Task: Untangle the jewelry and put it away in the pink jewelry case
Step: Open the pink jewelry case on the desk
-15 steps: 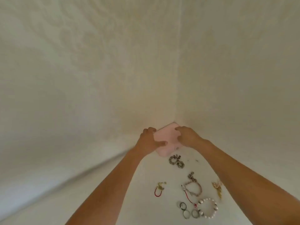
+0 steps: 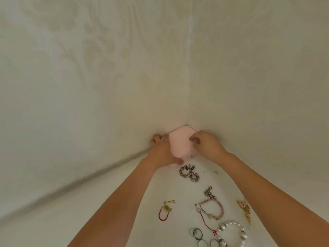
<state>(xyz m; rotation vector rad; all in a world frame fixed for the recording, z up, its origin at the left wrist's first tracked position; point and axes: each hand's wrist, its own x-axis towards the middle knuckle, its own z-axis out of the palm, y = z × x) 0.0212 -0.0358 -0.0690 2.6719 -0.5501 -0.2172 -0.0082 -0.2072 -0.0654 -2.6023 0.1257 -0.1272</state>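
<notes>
Case (image 2: 179, 142): tucked in the far corner, held between both hands.
Left hand (image 2: 162, 152): curled round its left edge.
Right hand (image 2: 206, 143): curled round its right edge.
Jewelry (image 2: 189, 173): spread out nearer than the case.

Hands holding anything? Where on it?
Both grip the pink jewelry case: left hand on its left edge, right hand on its right edge.

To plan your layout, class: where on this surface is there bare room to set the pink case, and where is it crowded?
Bare: the white surface left of the left forearm, toward the wall. Smaller: between the dark bead cluster and the gold-and-red piece. Crowded: between the forearms, around the pearl bracelet and rings.
</notes>
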